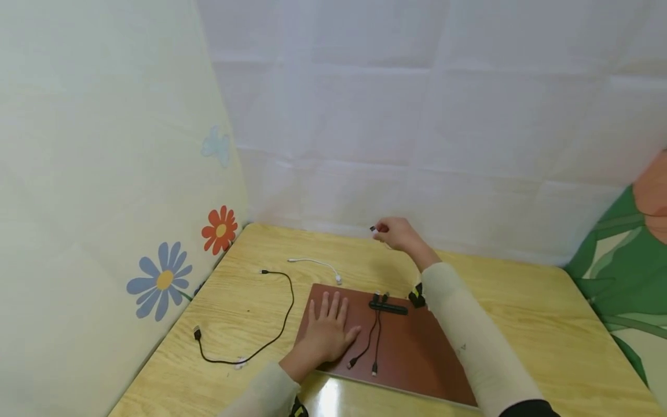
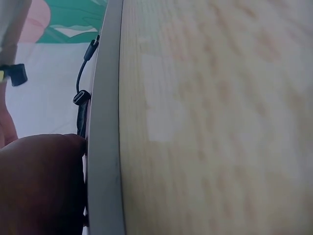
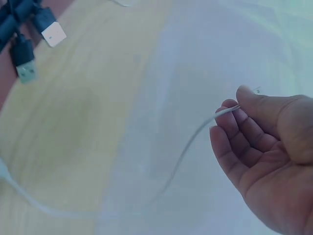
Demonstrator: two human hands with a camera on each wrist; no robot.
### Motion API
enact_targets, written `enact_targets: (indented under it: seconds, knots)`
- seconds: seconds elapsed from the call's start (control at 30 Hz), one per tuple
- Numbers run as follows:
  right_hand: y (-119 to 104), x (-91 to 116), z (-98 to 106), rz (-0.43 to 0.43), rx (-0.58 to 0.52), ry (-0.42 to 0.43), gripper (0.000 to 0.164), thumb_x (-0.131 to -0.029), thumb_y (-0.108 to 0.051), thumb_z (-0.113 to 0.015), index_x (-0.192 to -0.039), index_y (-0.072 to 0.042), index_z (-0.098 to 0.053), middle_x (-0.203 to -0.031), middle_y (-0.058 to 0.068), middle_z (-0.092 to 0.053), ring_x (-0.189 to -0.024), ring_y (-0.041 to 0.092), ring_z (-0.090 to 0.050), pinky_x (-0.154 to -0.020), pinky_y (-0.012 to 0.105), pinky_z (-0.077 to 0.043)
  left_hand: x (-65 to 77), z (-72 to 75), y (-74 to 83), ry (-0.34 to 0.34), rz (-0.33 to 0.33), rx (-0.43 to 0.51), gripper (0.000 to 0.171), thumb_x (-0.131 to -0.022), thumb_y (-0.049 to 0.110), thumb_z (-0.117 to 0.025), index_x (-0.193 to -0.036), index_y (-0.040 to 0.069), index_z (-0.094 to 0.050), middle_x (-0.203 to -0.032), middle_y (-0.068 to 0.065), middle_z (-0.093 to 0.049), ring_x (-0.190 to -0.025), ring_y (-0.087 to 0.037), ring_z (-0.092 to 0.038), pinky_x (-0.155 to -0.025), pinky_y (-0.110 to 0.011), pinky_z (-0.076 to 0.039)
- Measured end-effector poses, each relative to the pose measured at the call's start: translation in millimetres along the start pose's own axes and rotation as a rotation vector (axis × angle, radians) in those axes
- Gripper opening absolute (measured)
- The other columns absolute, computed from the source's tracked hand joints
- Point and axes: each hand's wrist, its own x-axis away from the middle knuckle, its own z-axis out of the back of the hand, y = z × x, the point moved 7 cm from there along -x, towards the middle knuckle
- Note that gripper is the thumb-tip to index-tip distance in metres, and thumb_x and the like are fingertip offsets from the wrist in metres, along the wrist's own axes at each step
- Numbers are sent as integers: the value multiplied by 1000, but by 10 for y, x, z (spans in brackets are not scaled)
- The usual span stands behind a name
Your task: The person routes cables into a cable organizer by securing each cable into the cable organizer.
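Observation:
Above the back of the table, my right hand (image 1: pixel 398 233) pinches one end of a white USB cable (image 3: pixel 183 152) between thumb and fingertips. The cable's plug (image 1: pixel 373 230) points left, and its length droops in the right wrist view. My left hand (image 1: pixel 327 333) rests flat, fingers spread, on a brown board (image 1: pixel 411 353). Right of it on the board lies a black cable holder (image 1: pixel 389 307), with two short black USB cables (image 1: pixel 378 341) running across it. Their USB-A plugs (image 3: pixel 24 58) stick out past the holder's far side.
Another short white cable (image 1: pixel 315 262) lies behind the board. A long black USB cable (image 1: pixel 289 313) curves over the table (image 1: pixel 531 324) on the left, beside a small white thing (image 1: pixel 240 363). White cloth (image 1: pixel 333 116) hangs behind; a flowered panel (image 1: pixel 104 174) stands left.

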Motion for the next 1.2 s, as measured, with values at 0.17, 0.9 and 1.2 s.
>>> enact_targets:
  seconds: [0.17, 0.9, 1.2]
  knots:
    - [-46, 139, 280, 19, -14, 65, 24, -103, -23, -61, -116, -3, -64, -107, 14, -68, -91, 28, -62, -78, 43, -50, -5, 37, 11, -8, 3, -7, 74, -105, 61, -28, -162, 14, -23, -168, -13, -14, -155, -38, -9, -120, -65, -10]
    - [-465, 877, 883, 137, -93, 298, 21, -100, -25, -67, -113, -9, -68, -99, 8, -70, -88, 24, -64, -78, 43, -51, -75, 18, -76, -3, 10, 46, 76, -105, 61, -34, -162, 12, -24, -168, -14, -14, -155, -39, -8, -120, -65, -8]
    - [-456, 1144, 859, 170, -147, 292, 17, -100, -25, -67, -108, -10, -69, -92, 3, -71, -80, 16, -65, -73, 37, -51, -52, 101, -37, 10, 8, 72, 75, -104, 59, -39, -161, 11, -29, -167, -16, -20, -154, -40, -13, -120, -65, -14]
